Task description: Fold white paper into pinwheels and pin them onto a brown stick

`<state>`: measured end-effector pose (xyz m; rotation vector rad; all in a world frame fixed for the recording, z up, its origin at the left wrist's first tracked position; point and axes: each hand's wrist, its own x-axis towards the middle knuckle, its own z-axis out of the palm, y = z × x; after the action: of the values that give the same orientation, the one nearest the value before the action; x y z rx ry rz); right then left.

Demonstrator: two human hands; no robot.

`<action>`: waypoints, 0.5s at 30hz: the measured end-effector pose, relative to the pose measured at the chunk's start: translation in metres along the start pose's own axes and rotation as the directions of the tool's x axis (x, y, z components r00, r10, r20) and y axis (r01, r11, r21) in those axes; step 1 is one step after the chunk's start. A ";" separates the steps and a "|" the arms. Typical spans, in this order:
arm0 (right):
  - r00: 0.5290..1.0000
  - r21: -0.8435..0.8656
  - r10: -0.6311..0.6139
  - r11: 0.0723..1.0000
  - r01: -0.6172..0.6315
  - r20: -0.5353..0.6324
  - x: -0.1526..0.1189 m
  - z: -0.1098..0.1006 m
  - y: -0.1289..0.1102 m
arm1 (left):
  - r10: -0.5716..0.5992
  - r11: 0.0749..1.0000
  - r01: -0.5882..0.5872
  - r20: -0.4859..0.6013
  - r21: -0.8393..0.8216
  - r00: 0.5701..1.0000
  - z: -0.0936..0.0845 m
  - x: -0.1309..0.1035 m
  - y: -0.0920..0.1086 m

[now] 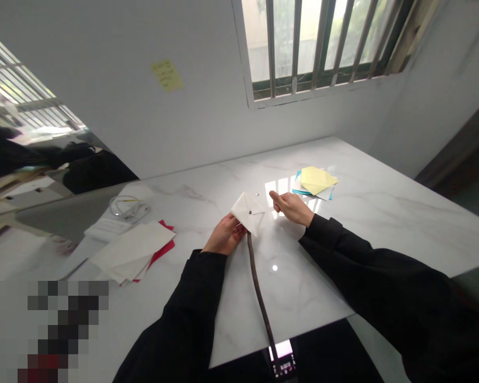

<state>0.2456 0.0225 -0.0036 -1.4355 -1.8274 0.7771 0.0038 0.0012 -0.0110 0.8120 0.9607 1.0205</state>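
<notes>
A white folded paper pinwheel (247, 208) has a small dark pin at its centre. A brown stick (256, 279) runs from it down towards the table's front edge. My left hand (226, 234) holds the pinwheel from below and behind, near the top of the stick. To the right, my right hand (290, 207) is apart from the pinwheel, its fingers curled and the thumb against them; whether something small is between them cannot be made out. A tiny object (257, 194) lies on the table just beyond the pinwheel.
Yellow, white and blue papers (317, 181) lie at the back right of the marble table (367, 213). White and red sheets (138, 250) and a coiled cable (128, 207) are at the left. A lit phone screen (282, 351) shows at the front edge.
</notes>
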 end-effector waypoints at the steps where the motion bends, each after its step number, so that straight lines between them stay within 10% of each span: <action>1: 1.000 0.005 -0.025 1.000 0.025 -0.012 -0.001 0.000 -0.001 | -0.002 1.000 0.002 -0.005 0.001 1.000 0.000 0.000 0.000; 15: 0.997 0.070 0.024 0.997 -0.029 0.076 -0.003 0.001 -0.007 | 0.014 1.000 -0.015 0.017 0.001 1.000 0.003 -0.002 0.002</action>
<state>0.2412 0.0176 0.0007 -1.4046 -1.8212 0.9122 0.0052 -0.0005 -0.0080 0.8285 0.9423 1.0241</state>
